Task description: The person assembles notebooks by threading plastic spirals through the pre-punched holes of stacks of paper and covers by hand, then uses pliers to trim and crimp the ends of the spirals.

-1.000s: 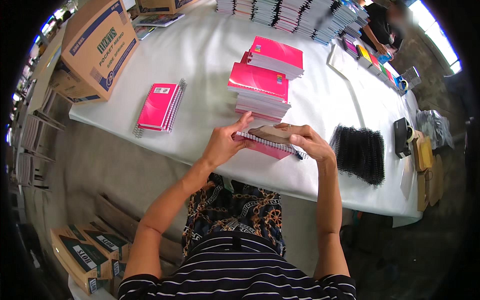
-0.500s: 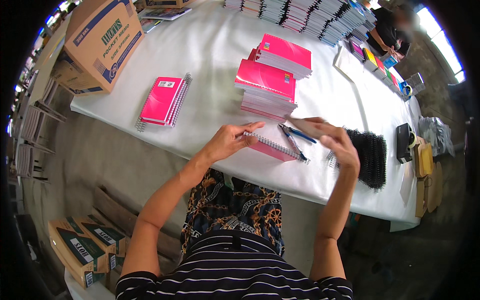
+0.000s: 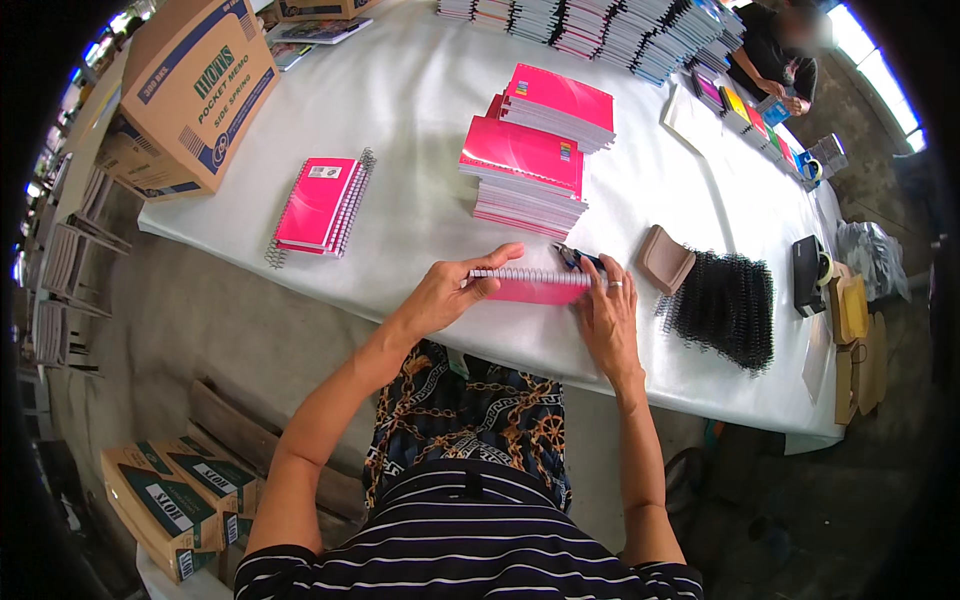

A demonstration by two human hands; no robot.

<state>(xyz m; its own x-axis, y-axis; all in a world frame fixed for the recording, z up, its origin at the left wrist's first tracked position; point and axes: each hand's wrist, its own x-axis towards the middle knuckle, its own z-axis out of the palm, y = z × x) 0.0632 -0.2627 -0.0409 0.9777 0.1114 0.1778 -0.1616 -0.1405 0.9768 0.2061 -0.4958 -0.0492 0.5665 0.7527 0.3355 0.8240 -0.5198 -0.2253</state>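
Observation:
A pink spiral notebook (image 3: 535,289) stands on edge near the table's front, its wire coil uppermost. My left hand (image 3: 452,292) pinches the left end between thumb and fingers. At the right end, my right hand (image 3: 610,312) has its fingers closed over the corner and the coil's end. Just behind the notebook lie dark-handled pliers (image 3: 574,257), partly hidden by it and my right fingers. A smooth beige curved piece (image 3: 666,260) rests to the right, against a heap of black plastic coils (image 3: 728,312).
Beyond the notebook rise stacks of pink-covered books (image 3: 525,160). Coil-bound pink notebooks (image 3: 320,203) lie to the left, near a large cardboard box (image 3: 195,100). Many bound books (image 3: 600,35) line the far edge. Another person (image 3: 775,65) works at far right. A tape dispenser (image 3: 808,280) sits right.
My right hand has put the beige piece down beside the black coils and come left to the notebook's right end. The notebook now sits more level in my left hand.

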